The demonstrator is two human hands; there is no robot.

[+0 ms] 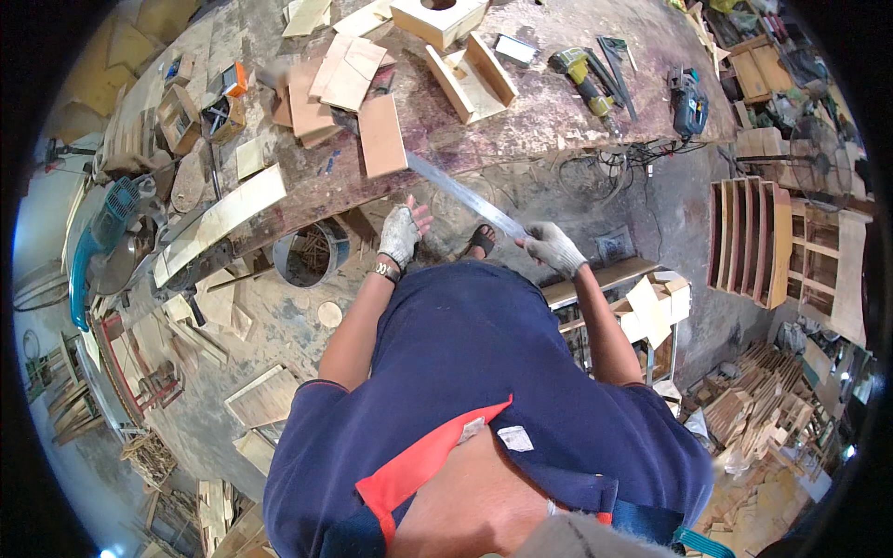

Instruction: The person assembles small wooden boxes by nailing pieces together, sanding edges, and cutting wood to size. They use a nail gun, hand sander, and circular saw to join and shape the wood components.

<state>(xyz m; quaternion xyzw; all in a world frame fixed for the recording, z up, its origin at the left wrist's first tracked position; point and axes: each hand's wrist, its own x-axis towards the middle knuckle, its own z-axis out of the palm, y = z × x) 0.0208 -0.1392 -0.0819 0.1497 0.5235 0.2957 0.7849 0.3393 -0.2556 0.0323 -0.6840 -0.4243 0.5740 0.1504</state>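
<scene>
My right hand [553,248], in a pale fingerless-tipped glove, grips the near end of a long flat metal strip [465,197] that looks like a steel ruler. From there the strip slants up and left to the lower right corner of a small wooden board [381,139], which juts over the workbench edge. Whether the strip runs on under the board is hidden. Just below the board is my left hand [402,232], gloved the same way, its fingers stretched apart and holding nothing. Behind the board lie stacked thin wood pieces [346,73].
On the workbench [558,121] are an open wooden box part [473,78], a green power tool [581,79], and a dark blue power tool [688,102]. A teal saw [112,223] stands at left. A metal drum [312,253] sits below the bench edge. Wooden drawers [749,240] stand at right.
</scene>
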